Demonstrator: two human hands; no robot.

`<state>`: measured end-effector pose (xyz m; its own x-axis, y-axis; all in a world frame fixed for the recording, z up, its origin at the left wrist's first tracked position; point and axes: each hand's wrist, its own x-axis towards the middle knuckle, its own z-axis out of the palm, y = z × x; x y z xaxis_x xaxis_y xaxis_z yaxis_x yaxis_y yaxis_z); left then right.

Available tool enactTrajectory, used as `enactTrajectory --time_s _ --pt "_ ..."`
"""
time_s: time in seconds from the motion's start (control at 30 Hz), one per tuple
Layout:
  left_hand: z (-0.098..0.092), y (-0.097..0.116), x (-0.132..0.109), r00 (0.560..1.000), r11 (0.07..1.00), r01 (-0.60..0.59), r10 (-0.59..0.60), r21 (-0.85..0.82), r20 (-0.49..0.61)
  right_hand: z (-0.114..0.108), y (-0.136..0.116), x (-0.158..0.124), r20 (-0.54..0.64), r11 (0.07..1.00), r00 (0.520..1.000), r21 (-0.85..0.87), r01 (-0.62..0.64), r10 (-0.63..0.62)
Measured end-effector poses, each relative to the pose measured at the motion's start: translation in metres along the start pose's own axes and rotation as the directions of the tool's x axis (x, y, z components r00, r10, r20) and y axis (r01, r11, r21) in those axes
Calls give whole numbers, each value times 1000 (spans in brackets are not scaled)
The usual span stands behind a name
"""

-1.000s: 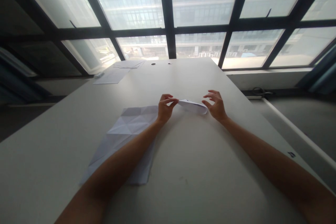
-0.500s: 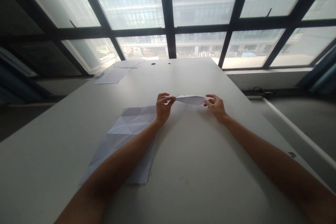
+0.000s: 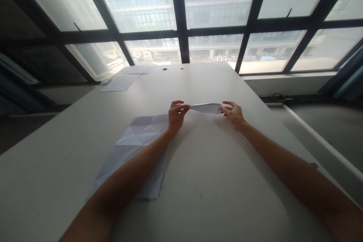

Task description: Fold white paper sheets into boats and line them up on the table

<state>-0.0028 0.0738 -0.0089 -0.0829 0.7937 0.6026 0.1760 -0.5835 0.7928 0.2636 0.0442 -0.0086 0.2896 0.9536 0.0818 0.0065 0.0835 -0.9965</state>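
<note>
A small piece of folded white paper (image 3: pixel 207 108) is stretched between my two hands, a little above the table. My left hand (image 3: pixel 177 116) pinches its left end between thumb and fingers. At the other end, my right hand (image 3: pixel 233 114) grips the paper's right tip with its fingertips. Below my left forearm lies a larger creased sheet of white paper (image 3: pixel 136 136), flat on the table and partly hidden by the arm.
The white table (image 3: pixel 215 181) stretches toward large dark-framed windows (image 3: pixel 184 34). Several white sheets (image 3: pixel 119 83) lie at its far left edge. Two small round dark spots sit near the far edge. A cable (image 3: pixel 279 98) lies beyond the table's right side.
Both hands keep their hold on the folded paper, almost in the same place. The view has shifted very slightly; nothing else visibly differs.
</note>
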Motion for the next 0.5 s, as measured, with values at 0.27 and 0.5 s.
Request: enactTrajectory --time_s 0.27,0.5 --pt "-2 -7 2 997 997 70 -68 40 -41 -2 2 2 24 980 999 198 -27 22" --pt "-2 -8 2 999 998 54 -54 38 -5 0 0 1 -14 959 999 282 -41 47"
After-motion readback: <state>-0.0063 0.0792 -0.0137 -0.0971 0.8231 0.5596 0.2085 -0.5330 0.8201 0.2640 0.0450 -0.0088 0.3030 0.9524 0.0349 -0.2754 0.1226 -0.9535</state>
